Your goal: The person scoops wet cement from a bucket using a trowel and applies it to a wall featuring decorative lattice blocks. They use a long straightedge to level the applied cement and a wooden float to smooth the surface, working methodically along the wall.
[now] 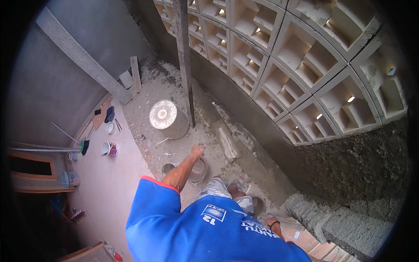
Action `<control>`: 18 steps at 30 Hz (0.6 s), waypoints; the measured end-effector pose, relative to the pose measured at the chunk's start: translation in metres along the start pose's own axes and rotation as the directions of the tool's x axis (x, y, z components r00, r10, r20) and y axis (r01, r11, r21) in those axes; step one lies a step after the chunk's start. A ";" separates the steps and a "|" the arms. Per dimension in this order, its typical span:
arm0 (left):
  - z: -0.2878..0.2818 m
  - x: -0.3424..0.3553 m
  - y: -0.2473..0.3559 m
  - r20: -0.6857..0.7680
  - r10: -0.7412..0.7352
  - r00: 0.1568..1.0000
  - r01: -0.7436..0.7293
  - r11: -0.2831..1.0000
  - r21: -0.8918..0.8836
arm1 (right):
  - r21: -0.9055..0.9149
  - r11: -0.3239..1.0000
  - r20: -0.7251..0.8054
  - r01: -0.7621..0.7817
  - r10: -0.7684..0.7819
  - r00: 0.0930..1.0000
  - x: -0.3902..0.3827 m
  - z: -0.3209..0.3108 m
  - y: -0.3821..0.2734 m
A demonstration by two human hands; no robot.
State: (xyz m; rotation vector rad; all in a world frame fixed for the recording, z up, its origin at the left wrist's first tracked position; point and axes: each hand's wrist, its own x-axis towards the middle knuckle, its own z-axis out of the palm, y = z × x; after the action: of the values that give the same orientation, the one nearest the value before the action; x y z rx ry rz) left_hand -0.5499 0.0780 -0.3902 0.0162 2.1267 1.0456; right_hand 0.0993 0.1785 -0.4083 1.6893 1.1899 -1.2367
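My left hand (197, 149) is held out over the dusty concrete floor, fingers apart and slightly bent, above a bucket (198, 174). A second container (168, 169) sits beside that bucket, and a large lidded drum (168, 118) stands beyond my hand. My right hand (271, 222) is low at the right near my shorts, beside another bucket (257, 204) and a rough concrete ledge (331, 222); whether it holds anything is hard to make out. My sandalled feet (238, 181) show under my blue shirt.
A vertical post (183, 65) rises past the drum beside a breeze-block wall (301, 74). A leaning beam (83, 61), a plank (136, 74) and a slab (227, 139) lie around. Several buckets (109, 148) and tools stand on the tiles at left, near what looks like another person (65, 209).
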 end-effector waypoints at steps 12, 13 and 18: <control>-0.197 0.107 0.437 -0.440 0.762 0.475 -0.734 0.619 0.279 | 0.496 0.860 -0.226 0.119 -0.005 0.974 -0.097 -0.069 -0.119; -0.196 0.119 0.457 -0.425 0.787 0.447 -0.751 0.588 0.301 | 0.526 0.840 -0.232 0.130 -0.004 0.973 -0.097 -0.057 -0.118; -0.209 0.180 0.512 -0.214 0.889 0.405 -0.899 0.430 0.080 | 0.651 0.742 -0.232 0.161 -0.007 0.973 -0.124 -0.001 -0.151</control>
State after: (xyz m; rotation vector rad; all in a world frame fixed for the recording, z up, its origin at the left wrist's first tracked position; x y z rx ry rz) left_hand -0.9626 0.3353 -0.0717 1.2348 2.2748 1.7664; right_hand -0.0579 0.1945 -0.2931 2.3637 1.0038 -1.7116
